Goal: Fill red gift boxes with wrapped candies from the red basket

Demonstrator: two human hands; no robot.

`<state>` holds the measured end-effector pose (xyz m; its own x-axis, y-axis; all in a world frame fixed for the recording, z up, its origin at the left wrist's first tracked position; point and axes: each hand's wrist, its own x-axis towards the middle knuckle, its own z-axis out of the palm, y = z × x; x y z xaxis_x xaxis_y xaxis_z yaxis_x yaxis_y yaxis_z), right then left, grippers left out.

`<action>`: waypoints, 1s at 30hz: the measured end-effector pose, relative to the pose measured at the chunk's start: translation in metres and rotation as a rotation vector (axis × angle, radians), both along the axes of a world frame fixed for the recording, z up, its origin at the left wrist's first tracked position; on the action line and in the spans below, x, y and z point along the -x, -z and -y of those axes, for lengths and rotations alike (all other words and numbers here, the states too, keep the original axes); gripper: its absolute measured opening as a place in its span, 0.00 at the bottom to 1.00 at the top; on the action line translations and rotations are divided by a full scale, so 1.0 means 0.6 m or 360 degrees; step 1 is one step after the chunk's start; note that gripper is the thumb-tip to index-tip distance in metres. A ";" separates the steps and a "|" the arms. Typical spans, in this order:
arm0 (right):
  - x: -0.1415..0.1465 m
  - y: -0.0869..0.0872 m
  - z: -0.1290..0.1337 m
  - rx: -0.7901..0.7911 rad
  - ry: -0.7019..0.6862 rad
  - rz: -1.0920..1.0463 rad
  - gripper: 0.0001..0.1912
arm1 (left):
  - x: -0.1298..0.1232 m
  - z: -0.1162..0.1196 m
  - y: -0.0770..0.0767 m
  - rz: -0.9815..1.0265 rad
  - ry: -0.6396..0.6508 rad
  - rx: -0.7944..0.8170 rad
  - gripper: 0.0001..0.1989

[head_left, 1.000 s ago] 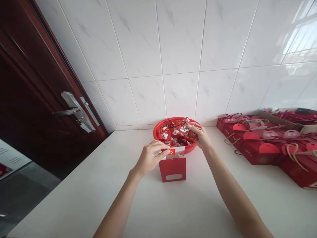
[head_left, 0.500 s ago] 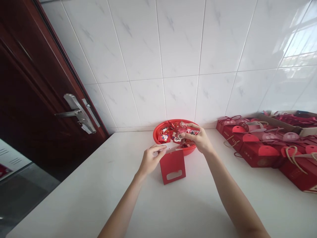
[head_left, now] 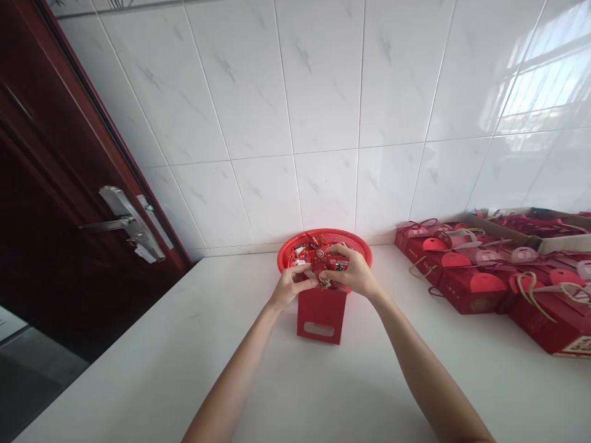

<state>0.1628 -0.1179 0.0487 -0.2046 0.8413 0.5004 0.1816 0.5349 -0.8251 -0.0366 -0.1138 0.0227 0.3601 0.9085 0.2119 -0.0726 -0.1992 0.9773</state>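
Note:
A small red gift box [head_left: 320, 307] with a cut-out slot in its front stands upright on the white table [head_left: 231, 381]. My left hand [head_left: 292, 287] is closed at the box's top left edge, its thumb and fingers pinching the pale upper flap, which is mostly hidden. Just above the opening, my right hand [head_left: 354, 275] grips red snack packets [head_left: 319, 263] with printed patterns between thumb and fingers. Behind the box sits a red plastic basket [head_left: 282, 253] holding more wrapped snacks [head_left: 301, 251], partly covered by both hands.
Several red gift boxes [head_left: 475, 288] with rope or ribbon handles are grouped at the right. A cardboard carton [head_left: 561, 245] with dark red ribbons stands behind them. White wall tiles [head_left: 323, 92] rise behind the table, and a dark wooden door [head_left: 60, 184] is at the left.
My right hand has brought the snack packets left and down from the basket to above the box's opening. My left hand stays at the box, which now stands straighter.

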 end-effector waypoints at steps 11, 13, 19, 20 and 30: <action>0.008 -0.008 0.010 0.0416 -0.0060 -0.0295 0.17 | 0.003 0.004 0.043 0.0217 -0.0287 0.0078 0.25; 0.005 -0.010 0.013 0.0351 -0.0079 -0.0215 0.15 | 0.003 0.005 0.043 0.0198 -0.0261 0.0052 0.24; 0.005 -0.010 0.018 0.0004 0.0074 0.0146 0.09 | 0.008 0.001 0.043 0.0114 -0.0112 -0.0008 0.25; 0.006 -0.008 0.019 -0.0013 0.0089 0.0202 0.10 | 0.009 0.000 0.044 0.0129 -0.0104 -0.0010 0.25; 0.022 0.000 0.025 -0.0216 0.0173 0.0551 0.11 | 0.011 -0.004 0.050 0.0192 -0.0157 0.0033 0.27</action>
